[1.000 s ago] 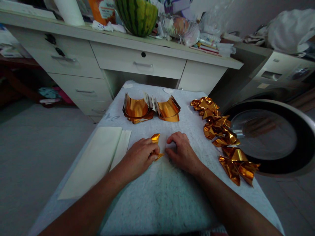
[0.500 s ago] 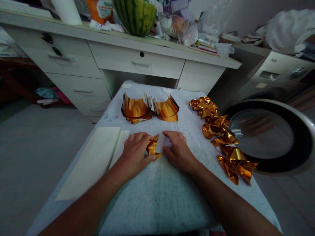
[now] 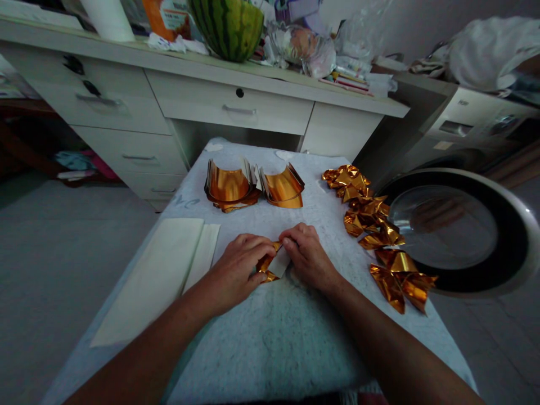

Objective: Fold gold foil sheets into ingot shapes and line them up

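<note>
A partly folded sheet of gold foil paper [image 3: 280, 263] lies between my hands, its shiny side and pale backing both showing. My left hand [image 3: 242, 264] grips its left part, thumb at the near edge and fingers over the far edge. On the other side, my right hand [image 3: 307, 253] pinches the far right edge with thumb and forefinger. Beyond them stand two curved stacks of gold foil sheets, the left stack [image 3: 230, 185] and the right stack [image 3: 283, 188]. Several folded gold foil pieces [image 3: 367, 216] lie in a row along the right side.
The cloth-covered table [image 3: 270, 349] holds a pile of pale paper sheets [image 3: 156, 275] at left. Behind it is a white desk [image 3: 194, 67] with a cut watermelon [image 3: 228, 28] and clutter on top. A washing machine's open round door [image 3: 502, 236] sits close to the table's right edge.
My right hand has moved in to pinch the foil paper's far edge. The sheet is now lifted and tilted, and my left hand has shifted slightly right. The view has shifted a little.
</note>
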`<state>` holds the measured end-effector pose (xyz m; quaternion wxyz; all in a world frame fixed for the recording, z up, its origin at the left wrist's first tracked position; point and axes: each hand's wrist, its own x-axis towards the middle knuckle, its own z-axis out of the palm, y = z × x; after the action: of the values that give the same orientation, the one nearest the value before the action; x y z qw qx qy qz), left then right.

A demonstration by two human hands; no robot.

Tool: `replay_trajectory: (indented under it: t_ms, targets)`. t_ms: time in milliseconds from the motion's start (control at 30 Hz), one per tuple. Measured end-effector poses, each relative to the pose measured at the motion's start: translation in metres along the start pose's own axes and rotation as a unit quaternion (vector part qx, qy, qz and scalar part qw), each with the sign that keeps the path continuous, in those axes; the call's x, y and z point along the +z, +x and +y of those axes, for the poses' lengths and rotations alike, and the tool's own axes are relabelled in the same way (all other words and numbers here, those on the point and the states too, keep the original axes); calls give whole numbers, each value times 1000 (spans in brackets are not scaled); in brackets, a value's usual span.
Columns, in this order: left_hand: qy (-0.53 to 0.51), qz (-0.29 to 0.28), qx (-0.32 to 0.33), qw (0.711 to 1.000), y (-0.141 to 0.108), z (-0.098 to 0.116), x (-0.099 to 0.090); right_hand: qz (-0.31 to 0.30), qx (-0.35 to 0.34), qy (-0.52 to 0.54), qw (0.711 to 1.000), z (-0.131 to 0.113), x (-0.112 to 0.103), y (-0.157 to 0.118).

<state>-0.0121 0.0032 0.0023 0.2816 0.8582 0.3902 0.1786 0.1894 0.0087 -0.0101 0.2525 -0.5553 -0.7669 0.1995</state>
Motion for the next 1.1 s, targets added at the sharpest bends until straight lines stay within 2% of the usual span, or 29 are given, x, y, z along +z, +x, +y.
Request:
replay_trajectory:
  t_ms: [200, 367, 500, 600, 733, 900, 1000, 1100]
  targets:
    - [-33, 4, 2, 999, -2, 0, 0, -7, 10, 1, 1000, -1, 0, 0]
    - [-59, 38, -50, 996, -4, -4, 5, -9, -2, 23, 1000, 1, -3, 0]
    - [-81, 11, -102, 991, -4, -3, 5, 10, -18, 50, 999, 3, -5, 0]
    - [-100, -2, -133, 986, -3, -2, 2, 23, -3, 87, 996, 4, -5, 0]
    - [-190, 53, -140, 970, -1, -5, 1, 8, 36, 185, 982, 5, -4, -2]
    - [-279, 137, -169, 935, 1, -11, 2, -24, 33, 240, 970, 3, -5, -5]
    - [-268, 153, -173, 935, 2, -11, 0, -42, -1, 255, 966, 2, -5, -6]
    - [-200, 161, -151, 955, 3, -10, -2, -46, -37, 233, 971, 2, -5, -7]
